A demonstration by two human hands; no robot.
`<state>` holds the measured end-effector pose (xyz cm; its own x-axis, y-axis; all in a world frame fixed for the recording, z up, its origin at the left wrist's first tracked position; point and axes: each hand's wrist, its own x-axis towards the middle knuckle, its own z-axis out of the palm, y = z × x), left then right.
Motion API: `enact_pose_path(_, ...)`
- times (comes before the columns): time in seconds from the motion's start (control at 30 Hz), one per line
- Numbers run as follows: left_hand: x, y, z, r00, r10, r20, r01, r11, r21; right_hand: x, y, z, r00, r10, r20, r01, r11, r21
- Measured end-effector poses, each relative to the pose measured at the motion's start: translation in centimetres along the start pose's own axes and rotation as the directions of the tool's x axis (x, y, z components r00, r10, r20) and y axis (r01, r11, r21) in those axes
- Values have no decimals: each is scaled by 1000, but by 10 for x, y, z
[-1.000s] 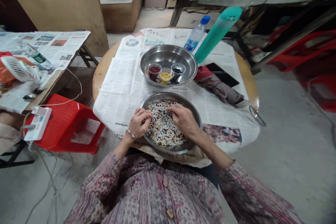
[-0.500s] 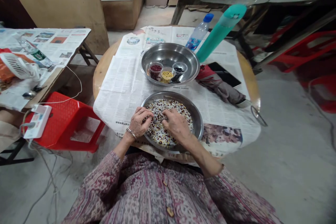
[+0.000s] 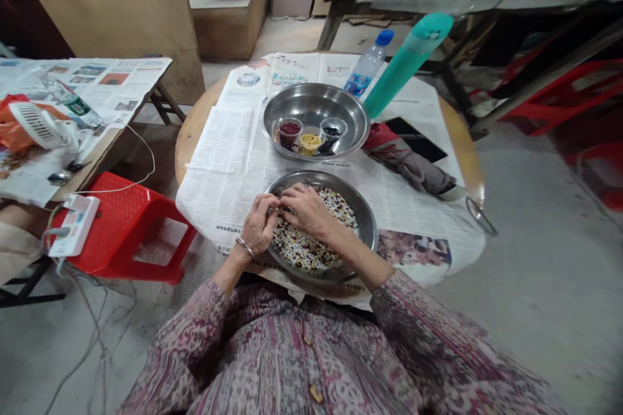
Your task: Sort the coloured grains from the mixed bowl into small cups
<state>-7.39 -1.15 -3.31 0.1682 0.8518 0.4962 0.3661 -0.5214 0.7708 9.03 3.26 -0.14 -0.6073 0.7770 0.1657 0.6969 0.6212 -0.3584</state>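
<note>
A shallow metal bowl (image 3: pixel 370 233) close to my body holds a mix of white grains with dark red, yellow and black beans (image 3: pixel 311 253). Over its left rim my left hand (image 3: pixel 259 224) is curled, with fingers bent and thumb close against them. My right hand (image 3: pixel 307 211) reaches across the grains and meets it, fingertips drawn together at the left fingers. Whatever lies between the fingertips is hidden. Behind stands a second metal bowl (image 3: pixel 311 98) with clear cups of red beans (image 3: pixel 289 130), yellow beans (image 3: pixel 310 142) and black beans (image 3: pixel 332 132).
Newspaper (image 3: pixel 219 162) covers the round table. A water bottle (image 3: pixel 368 65), green tube-like object (image 3: pixel 409 65), dark tablet (image 3: pixel 418 139) and folded umbrella (image 3: pixel 413 165) lie beyond the bowls. To the left are a red stool (image 3: pixel 121 227) with a power strip (image 3: pixel 75 227) and a small fan (image 3: pixel 36 126).
My right hand has moved left and slightly away from my body, from the middle of the grains to my left hand. The left hand has stayed at the bowl's left rim.
</note>
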Motion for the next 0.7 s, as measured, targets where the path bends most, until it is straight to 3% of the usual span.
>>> enact_pose_path(0.1, 0, -1, 0, 1000, -10, 18, 10, 1000, 7, -13, 23, -5, 998, 53, -36, -57, 993, -105)
enact_pose_path(0.27, -2, -2, 0, 999, -30, 25, 30, 999, 15, -57, 50, -13, 988, 120, -101, -129, 988, -84)
enact_pose_path(0.4, -2, -1, 0, 999, -38, 26, 37, 999, 33, -83, 29, -8, 995, 40, -91, -34, 997, 70)
enact_pose_path(0.5, -1, 0, -1, 999, -30, 25, 29, 999, 45, -82, -1, -1, 998, -50, -40, 55, 986, 159)
enact_pose_path(0.63, 0, 1, -1, 999, -20, 25, 18, 999, 50, -68, -20, 0, 986, -163, 38, 159, 982, 102)
enact_pose_path(0.7, 0, 1, -1, 1000, -19, 25, 17, 998, 52, -66, -13, -3, 995, -99, 4, 99, 994, 55)
